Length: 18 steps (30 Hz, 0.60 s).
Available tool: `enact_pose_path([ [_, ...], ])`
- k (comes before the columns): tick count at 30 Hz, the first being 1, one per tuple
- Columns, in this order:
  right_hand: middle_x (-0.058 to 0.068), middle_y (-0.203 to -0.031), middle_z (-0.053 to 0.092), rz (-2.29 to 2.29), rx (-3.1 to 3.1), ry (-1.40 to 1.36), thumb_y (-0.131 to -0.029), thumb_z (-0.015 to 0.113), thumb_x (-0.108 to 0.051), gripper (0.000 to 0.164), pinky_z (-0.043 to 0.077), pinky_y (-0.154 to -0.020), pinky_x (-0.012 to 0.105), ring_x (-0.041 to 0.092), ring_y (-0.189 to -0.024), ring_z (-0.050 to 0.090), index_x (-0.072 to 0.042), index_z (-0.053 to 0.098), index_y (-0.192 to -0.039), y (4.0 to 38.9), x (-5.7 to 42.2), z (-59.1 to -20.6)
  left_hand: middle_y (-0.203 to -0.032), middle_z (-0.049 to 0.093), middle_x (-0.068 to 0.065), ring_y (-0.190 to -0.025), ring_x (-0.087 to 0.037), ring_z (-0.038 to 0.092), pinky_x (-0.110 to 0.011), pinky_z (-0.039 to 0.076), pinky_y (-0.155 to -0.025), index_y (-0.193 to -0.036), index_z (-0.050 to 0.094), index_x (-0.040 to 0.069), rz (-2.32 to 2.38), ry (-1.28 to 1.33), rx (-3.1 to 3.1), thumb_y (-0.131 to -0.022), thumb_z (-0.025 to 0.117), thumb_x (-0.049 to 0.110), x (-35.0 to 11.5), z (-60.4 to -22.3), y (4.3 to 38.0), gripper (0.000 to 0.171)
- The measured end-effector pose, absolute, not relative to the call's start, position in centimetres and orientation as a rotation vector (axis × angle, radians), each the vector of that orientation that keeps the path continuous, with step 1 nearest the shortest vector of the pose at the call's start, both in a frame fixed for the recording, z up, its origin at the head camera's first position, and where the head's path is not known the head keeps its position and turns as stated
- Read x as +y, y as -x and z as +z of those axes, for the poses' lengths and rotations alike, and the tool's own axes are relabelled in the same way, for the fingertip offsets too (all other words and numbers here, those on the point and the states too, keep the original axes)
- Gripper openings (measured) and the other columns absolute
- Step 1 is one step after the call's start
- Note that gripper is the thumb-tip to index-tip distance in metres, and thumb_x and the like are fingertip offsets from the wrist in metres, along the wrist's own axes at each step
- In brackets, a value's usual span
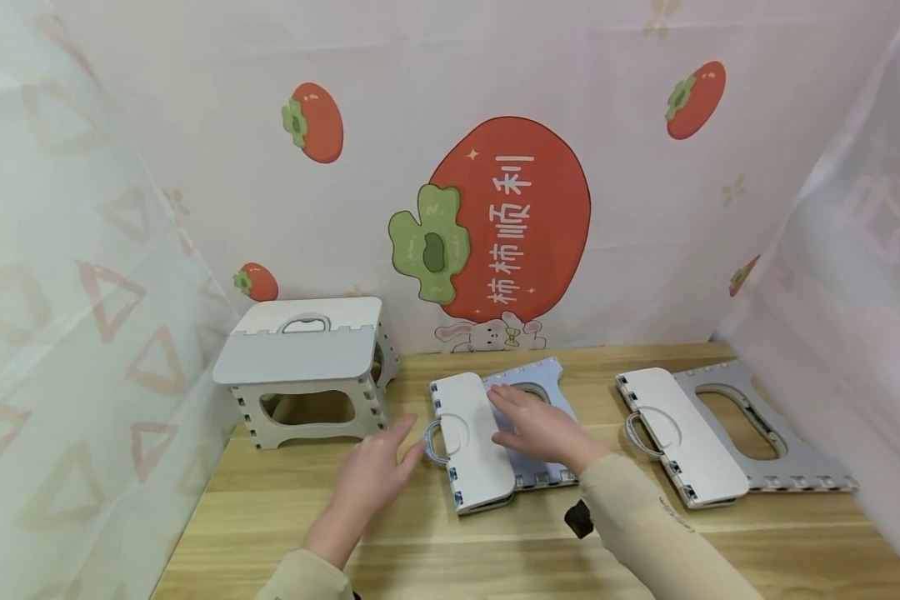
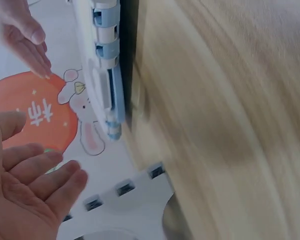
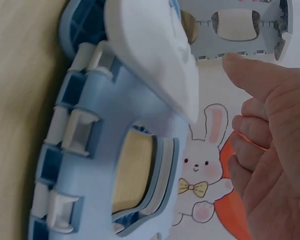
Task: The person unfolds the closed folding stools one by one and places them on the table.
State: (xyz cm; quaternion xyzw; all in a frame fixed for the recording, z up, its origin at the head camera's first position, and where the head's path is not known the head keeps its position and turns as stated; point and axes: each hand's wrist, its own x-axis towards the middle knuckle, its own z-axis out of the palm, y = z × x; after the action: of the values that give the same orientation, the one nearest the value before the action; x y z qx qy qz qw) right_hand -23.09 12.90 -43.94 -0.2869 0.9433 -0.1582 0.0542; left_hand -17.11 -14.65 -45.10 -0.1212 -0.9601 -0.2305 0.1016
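Observation:
A folding step stool lies folded nearly flat in the middle of the table, its white top panel (image 1: pixel 476 442) to the left and its blue leg panel (image 3: pixel 97 135) to the right. A blue-edged carry handle (image 1: pixel 435 442) sticks out on its left side. My left hand (image 1: pixel 378 467) is just left of that handle, fingers loosely extended and palm bare in the left wrist view. Over the stool, my right hand (image 1: pixel 536 425) overlaps the blue panel in the head view, its fingers relaxed. The right wrist view shows nothing in its grasp.
At the back left stands an unfolded grey-and-white stool (image 1: pixel 296 358). Another folded grey-and-white stool (image 1: pixel 682 437) lies to the right. The wooden table (image 1: pixel 270 517) is bounded by a printed cloth backdrop (image 1: pixel 375 250) behind and on both sides.

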Motion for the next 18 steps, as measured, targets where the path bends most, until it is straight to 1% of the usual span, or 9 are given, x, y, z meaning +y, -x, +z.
enact_pose_path([
  [4, 0.017, -0.159, 0.042, -0.462, 2.865, 0.856, -0.097, 0.073, -0.033, 0.07, 0.043, -0.113, 0.052, 0.034, -0.147, 0.04, -0.002, 0.044, -0.154, 22.8, 13.8, -44.7, -0.135, 0.065, -0.018, -0.119, -0.042, 0.065, -0.057, 0.052, -0.101, -0.14, 0.062, 0.006, -0.809, 0.281, -2.892, -0.099, 0.067, 0.032, -14.2, -46.0, 17.6, 0.049],
  [5, 0.017, -0.158, 0.043, -0.463, 2.864, 0.857, -0.097, 0.073, -0.032, 0.07, 0.043, -0.113, 0.053, 0.034, -0.146, 0.041, -0.002, 0.045, -0.153, 22.7, 14.0, -44.8, -0.133, 0.066, -0.019, -0.117, -0.042, 0.066, -0.057, 0.052, -0.1, -0.14, 0.062, 0.006, -0.828, 0.262, -2.902, -0.099, 0.066, 0.033, -14.2, -46.2, 17.7, 0.049],
  [7, 0.019, -0.158, 0.043, -0.46, 2.859, 0.859, -0.097, 0.073, -0.032, 0.07, 0.044, -0.113, 0.053, 0.035, -0.146, 0.041, -0.001, 0.044, -0.153, 22.6, 14.4, -45.1, -0.119, 0.072, -0.023, -0.104, -0.042, 0.071, -0.056, 0.056, -0.095, -0.14, 0.062, 0.006, -0.868, 0.223, -2.922, -0.1, 0.066, 0.034, -14.0, -46.5, 17.9, 0.05],
  [9, 0.02, -0.157, 0.043, -0.457, 2.854, 0.865, -0.097, 0.073, -0.031, 0.07, 0.043, -0.113, 0.054, 0.036, -0.146, 0.041, 0.0, 0.044, -0.153, 22.4, 14.8, -45.3, -0.116, 0.072, -0.023, -0.102, -0.042, 0.071, -0.056, 0.056, -0.094, -0.14, 0.062, 0.006, -0.895, 0.193, -2.933, -0.1, 0.065, 0.034, -13.8, -46.8, 18.1, 0.049],
  [12, 0.023, -0.157, 0.042, -0.467, 2.839, 0.874, -0.097, 0.072, -0.028, 0.07, 0.041, -0.114, 0.055, 0.038, -0.146, 0.04, 0.001, 0.043, -0.153, 22.0, 15.5, -45.5, -0.114, 0.073, -0.025, -0.091, -0.037, 0.071, -0.053, 0.057, -0.088, -0.14, 0.062, 0.005, -0.937, 0.149, -2.948, -0.099, 0.065, 0.034, -13.7, -47.2, 18.3, 0.05],
  [13, 0.023, -0.157, 0.042, -0.472, 2.832, 0.878, -0.097, 0.072, -0.028, 0.069, 0.041, -0.114, 0.056, 0.039, -0.146, 0.04, 0.002, 0.043, -0.153, 21.9, 15.8, -45.5, -0.123, 0.07, -0.024, -0.1, -0.038, 0.071, -0.055, 0.056, -0.092, -0.14, 0.062, 0.005, -0.943, 0.139, -2.945, -0.099, 0.065, 0.034, -13.6, -47.3, 18.3, 0.05],
  [14, 0.024, -0.157, 0.042, -0.477, 2.827, 0.882, -0.097, 0.072, -0.027, 0.069, 0.041, -0.114, 0.057, 0.04, -0.146, 0.04, 0.002, 0.043, -0.152, 21.7, 16.0, -45.6, -0.125, 0.069, -0.024, -0.105, -0.04, 0.07, -0.055, 0.055, -0.095, -0.14, 0.062, 0.004, -0.963, 0.126, -2.946, -0.099, 0.065, 0.034, -13.6, -47.4, 18.4, 0.05],
  [16, 0.025, -0.157, 0.042, -0.499, 2.809, 0.875, -0.098, 0.071, -0.027, 0.067, 0.04, -0.114, 0.058, 0.041, -0.146, 0.039, 0.003, 0.044, -0.152, 21.4, 16.5, -45.6, -0.126, 0.069, -0.024, -0.104, -0.038, 0.07, -0.055, 0.055, -0.095, -0.14, 0.061, 0.004, -1.012, 0.088, -2.945, -0.099, 0.065, 0.034, -13.5, -47.7, 18.4, 0.052],
  [18, 0.024, -0.157, 0.041, -0.513, 2.789, 0.861, -0.098, 0.071, -0.027, 0.067, 0.04, -0.114, 0.059, 0.041, -0.146, 0.038, 0.002, 0.045, -0.152, 21.1, 16.9, -45.8, -0.127, 0.068, -0.024, -0.111, -0.04, 0.069, -0.056, 0.054, -0.098, -0.14, 0.061, 0.002, -1.067, 0.06, -2.923, -0.099, 0.066, 0.033, -13.4, -47.9, 18.5, 0.051],
])
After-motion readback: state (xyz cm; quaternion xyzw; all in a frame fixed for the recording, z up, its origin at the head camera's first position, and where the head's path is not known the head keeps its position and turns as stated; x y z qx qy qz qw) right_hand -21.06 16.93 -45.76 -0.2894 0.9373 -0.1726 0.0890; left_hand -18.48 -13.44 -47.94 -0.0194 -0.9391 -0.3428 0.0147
